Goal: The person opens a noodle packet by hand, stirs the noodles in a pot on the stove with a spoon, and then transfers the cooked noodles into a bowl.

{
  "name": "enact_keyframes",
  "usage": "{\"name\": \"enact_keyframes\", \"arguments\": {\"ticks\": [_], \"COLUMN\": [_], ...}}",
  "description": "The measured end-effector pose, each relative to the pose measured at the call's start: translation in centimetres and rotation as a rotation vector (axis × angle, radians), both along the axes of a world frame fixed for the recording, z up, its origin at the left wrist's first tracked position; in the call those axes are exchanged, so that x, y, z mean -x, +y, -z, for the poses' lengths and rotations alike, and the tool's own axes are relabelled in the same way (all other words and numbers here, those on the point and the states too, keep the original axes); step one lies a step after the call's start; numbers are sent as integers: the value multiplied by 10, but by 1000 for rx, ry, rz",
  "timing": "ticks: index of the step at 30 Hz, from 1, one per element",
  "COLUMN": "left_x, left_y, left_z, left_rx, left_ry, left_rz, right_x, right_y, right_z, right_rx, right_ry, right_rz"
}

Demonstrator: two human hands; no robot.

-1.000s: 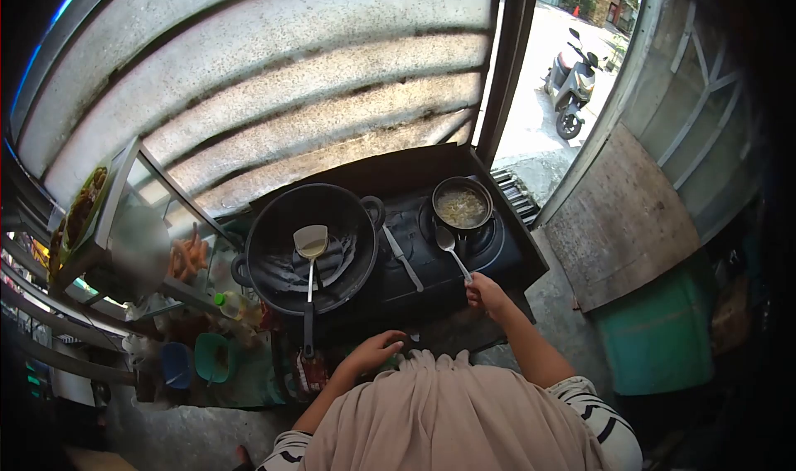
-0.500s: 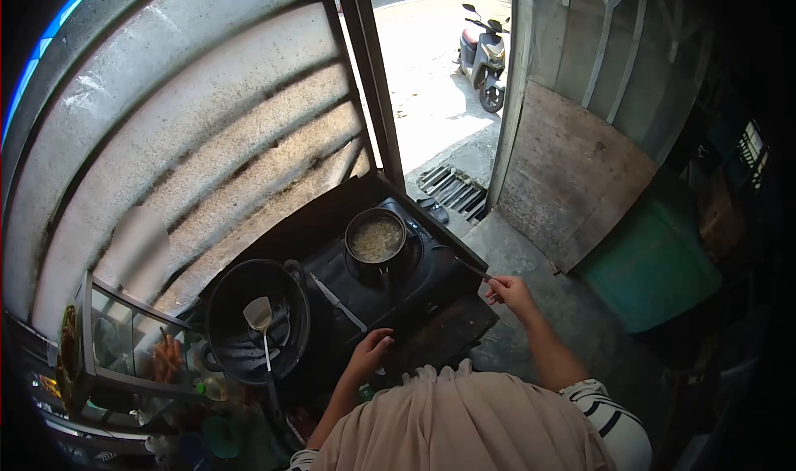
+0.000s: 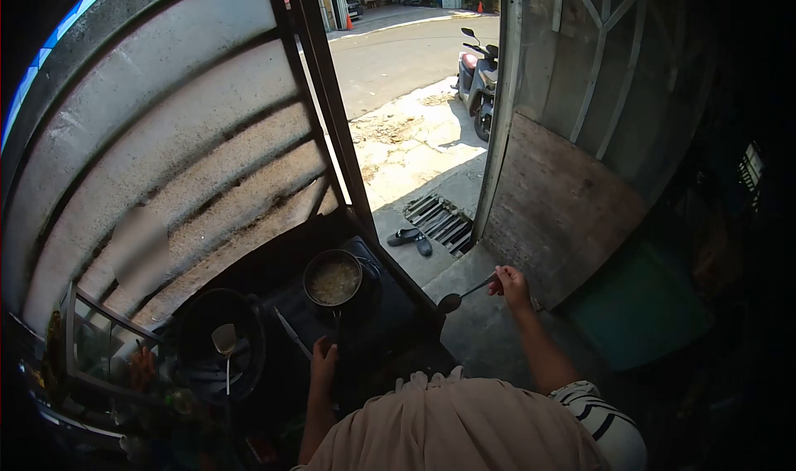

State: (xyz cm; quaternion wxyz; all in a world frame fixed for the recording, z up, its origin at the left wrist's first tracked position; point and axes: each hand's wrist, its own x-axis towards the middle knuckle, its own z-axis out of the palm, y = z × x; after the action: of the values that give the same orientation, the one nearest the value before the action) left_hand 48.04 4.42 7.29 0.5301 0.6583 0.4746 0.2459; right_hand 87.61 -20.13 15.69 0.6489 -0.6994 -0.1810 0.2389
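My right hand [image 3: 511, 287] is closed on the handle of a dark ladle [image 3: 450, 303], whose bowl hangs past the right edge of the black stove [image 3: 385, 297]. A small pan [image 3: 332, 279] with pale pieces in liquid sits on the burner. Just below its handle is my left hand [image 3: 324, 356], fingers partly bent; whether it touches the handle is unclear. Left of that hand, a long flat utensil [image 3: 293, 332] lies on the stove. A large black wok [image 3: 199, 322] holds a light-coloured spatula [image 3: 225, 339] at the left.
A glass case [image 3: 91, 338] stands at the far left beside the corrugated wall [image 3: 215, 156]. Beyond the stove are black shoes [image 3: 410, 239], a floor grate [image 3: 439, 222] and a parked scooter [image 3: 478, 85]. A green bin [image 3: 634, 313] is at the right.
The view has shifted, so the stove appears lower and further left. My right hand has lifted the ladle off the stove to its right side. My left hand is nearer the pan's handle.
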Motion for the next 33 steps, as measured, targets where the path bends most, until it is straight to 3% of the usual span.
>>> {"name": "enact_keyframes", "arguments": {"ticks": [2, 4, 6, 11, 16, 18, 19, 21, 23, 25, 32, 33], "left_x": [-6, -12, -16, -11, -2, 2, 4, 6, 8, 8, 5, 5], "left_y": [-3, -12, -20, -28, -37, -41, -42, -43, -44, -45, -41, -41], "left_z": [-7, -20, -26, -17, -10, -10, -10, -10, -10, -12, -15, -16], "left_rx": [140, 276, 532, 551, 545, 556, 555, 560, 543, 529, 494, 484], "left_ry": [51, 95, -108, -157, -86, -90, -83, -120, -114, -115, -57, -48], "left_rz": [-27, -57, -88, -96, -119, -138, -142, -130, -133, -138, -133, -122], "right_x": [-10, -14, -15, -9, 23, 39, 45, 56, 64, 70, 88, 87], "right_y": [8, 20, 40, 106, 179, 199, 207, 220, 230, 234, 250, 252], "right_z": [6, 1, -2, -14, -19, -23, -24, -24, -21, -19, 22, 26], "right_rx": [-106, -91, -82, -56, -156, -31, -34, -52, -30, 69, 142, 139], "right_ry": [118, 77, 38, -227, -157, -381, -374, -742, -725, -904, -745, -441], "right_rz": [-34, -80, -133, -353, -510, -575, -577, -547, -568, -586, -596, -602]}}
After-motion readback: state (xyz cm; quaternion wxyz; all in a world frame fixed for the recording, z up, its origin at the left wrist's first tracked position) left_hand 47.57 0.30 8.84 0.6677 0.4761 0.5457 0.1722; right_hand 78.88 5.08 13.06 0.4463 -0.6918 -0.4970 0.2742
